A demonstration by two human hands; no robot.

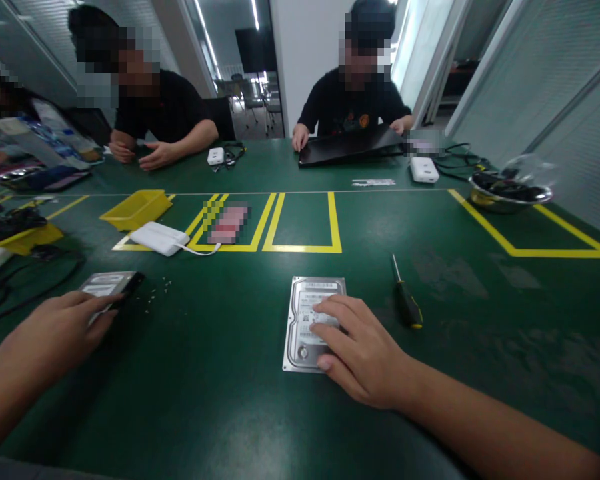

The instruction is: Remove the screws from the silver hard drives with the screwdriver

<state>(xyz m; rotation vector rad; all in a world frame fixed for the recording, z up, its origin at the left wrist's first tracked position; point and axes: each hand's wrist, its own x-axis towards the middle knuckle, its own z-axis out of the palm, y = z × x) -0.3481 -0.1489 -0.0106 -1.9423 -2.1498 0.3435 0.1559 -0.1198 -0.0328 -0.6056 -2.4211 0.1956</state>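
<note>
My left hand (63, 327) grips a hard drive (107, 283) by its near edge, thumb on one side and fingers over its labelled top. That drive is tilted, and its dark side faces right. Flat on the green table in front of me lies a second hard drive (300, 333), silver with a white label. Resting on its right half is my right hand (360, 347), fingers stretched out and apart, covering part of the label. Several tiny screws (155, 293) are scattered beside the left drive. A screwdriver (407, 303) with a black and yellow handle lies to the right of my right hand.
Yellow tape (303, 249) marks areas on the table. A white power bank (160, 238) is cabled to a phone (230, 223), near a yellow bin (137, 209). Cables lie at left; a metal bowl (510, 193) stands at right. Across the table, a person holds a black panel (353, 145).
</note>
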